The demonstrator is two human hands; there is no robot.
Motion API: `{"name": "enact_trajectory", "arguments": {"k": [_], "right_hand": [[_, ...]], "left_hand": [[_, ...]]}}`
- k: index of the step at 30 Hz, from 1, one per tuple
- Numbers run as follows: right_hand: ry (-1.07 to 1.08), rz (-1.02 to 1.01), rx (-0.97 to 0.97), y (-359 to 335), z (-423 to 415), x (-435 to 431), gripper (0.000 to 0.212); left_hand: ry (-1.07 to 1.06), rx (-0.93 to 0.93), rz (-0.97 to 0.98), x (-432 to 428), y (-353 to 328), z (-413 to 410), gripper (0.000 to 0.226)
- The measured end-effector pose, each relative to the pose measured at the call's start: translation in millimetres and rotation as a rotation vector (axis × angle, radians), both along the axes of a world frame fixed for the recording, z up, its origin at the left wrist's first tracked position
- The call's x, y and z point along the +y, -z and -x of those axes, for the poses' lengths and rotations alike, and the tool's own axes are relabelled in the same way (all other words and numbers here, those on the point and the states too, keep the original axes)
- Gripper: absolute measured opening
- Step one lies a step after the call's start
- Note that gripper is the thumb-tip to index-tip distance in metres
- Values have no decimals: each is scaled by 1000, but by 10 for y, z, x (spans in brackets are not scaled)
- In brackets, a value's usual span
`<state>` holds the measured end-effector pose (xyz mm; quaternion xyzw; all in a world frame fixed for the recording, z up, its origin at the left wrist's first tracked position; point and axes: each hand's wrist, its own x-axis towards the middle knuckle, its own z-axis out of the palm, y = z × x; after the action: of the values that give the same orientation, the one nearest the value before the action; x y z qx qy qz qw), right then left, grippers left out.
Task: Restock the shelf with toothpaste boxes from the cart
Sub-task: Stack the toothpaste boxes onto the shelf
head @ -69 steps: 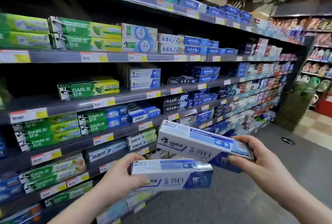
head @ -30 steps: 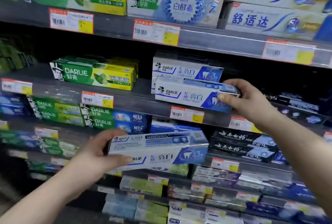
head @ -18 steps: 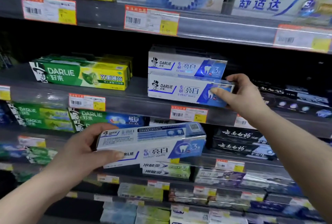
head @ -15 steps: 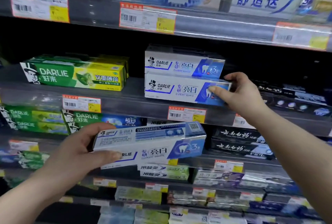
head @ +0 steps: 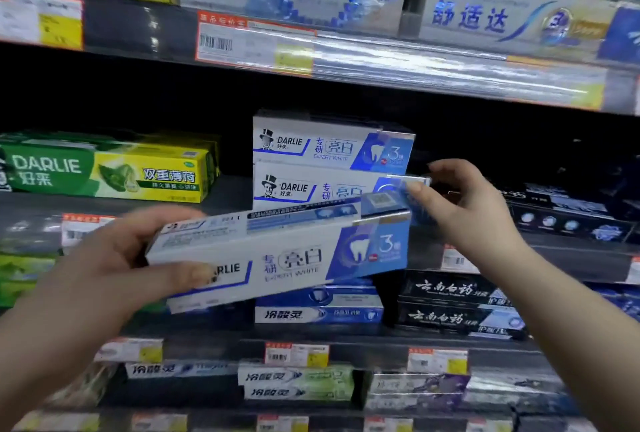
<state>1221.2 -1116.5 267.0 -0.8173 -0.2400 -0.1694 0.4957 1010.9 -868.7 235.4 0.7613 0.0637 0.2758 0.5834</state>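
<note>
Landmark: two-box stack (head: 332,157) on middle shelf (head: 232,189). Held box (head: 277,255) in front of stack, overlapping its lower box; left hand (head: 104,275) grips held box's left end. Right hand (head: 474,209) at stack's right end, thumb touching lower box. Mint boxes (head: 104,168) left of stack, same shelf.

The left hand (head: 104,275) and right hand (head: 471,213) are showing bare, with short plain nails. Both forearms are showing bare too, the left one appearing blurred.

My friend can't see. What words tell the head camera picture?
A left hand holds a white-and-blue toothpaste box before a shop shelf. The right hand is by the end of two matching stacked boxes there.
</note>
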Motion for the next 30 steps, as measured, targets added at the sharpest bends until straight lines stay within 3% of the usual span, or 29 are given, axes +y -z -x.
{"name": "enact_trajectory", "arguments": {"k": [4, 8, 13, 18, 23, 26, 30], "right_hand": [[13, -92, -89, 14, 19, -125, 24], [-10, -132, -110, 33, 2, -161, 19], [-46, -146, -131, -6, -18, -131, 14], [-148, -147, -116, -98, -32, -63, 23], [-280, -127, -110, -126, -60, 44, 42], [-351, -71, -143, -157, -59, 106, 34], [-181, -36, -265, -205, -164, 158, 40]], "left_hand": [[-51, -143, -43, 22, -271, -243, 85], [14, -181, -29, 6, -541, -461, 45], [16, -150, -34, 59, -737, -648, 43], [18, -168, -29, 84, -790, -813, 37], [52, -176, -15, 105, -812, -959, 58], [66, -208, -38, 122, -826, -1033, 43], [63, -304, -56, 129, -847, -1101, 45]]}}
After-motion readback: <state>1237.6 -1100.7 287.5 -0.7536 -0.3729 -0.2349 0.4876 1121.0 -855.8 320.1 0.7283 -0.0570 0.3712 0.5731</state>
